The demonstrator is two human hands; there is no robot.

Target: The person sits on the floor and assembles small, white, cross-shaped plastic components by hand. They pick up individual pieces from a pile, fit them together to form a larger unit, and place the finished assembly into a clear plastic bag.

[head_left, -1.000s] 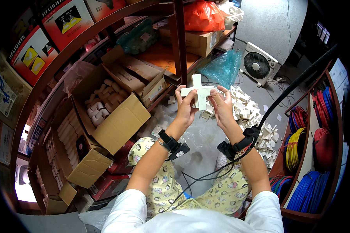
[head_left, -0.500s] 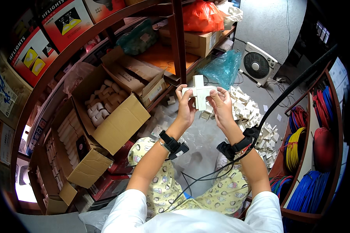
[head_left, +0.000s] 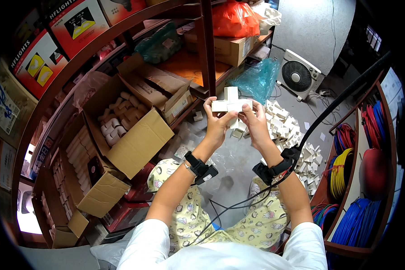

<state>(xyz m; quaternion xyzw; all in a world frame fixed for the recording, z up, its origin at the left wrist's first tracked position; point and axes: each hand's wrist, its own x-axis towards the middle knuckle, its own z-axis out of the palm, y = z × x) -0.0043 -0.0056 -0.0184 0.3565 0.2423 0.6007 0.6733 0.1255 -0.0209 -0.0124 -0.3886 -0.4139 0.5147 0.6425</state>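
White cross (head_left: 232,104) up off the floor (head_left: 231,191), between the hands; left hand (head_left: 215,123) clamped on its left side, thumb near the middle; right hand (head_left: 256,125) clamped on its right branch; white pieces (head_left: 281,120) piled on the floor beyond; fan (head_left: 297,76) farther back.

Left: open cardboard carton (head_left: 139,146) holding short white tubular pieces (head_left: 114,131); red picture-printed boxes (head_left: 78,22) stand above, behind a curved brown rail (head_left: 74,60); top centre: orange-red plastic bag (head_left: 235,20) resting on a closed carton (head_left: 227,48); teal plastic bag (head_left: 256,82) lies just beside a pale box fan (head_left: 296,77); right: shelf rack (head_left: 353,249) with yellow wire coil (head_left: 337,179) and blue wire coil (head_left: 356,223).
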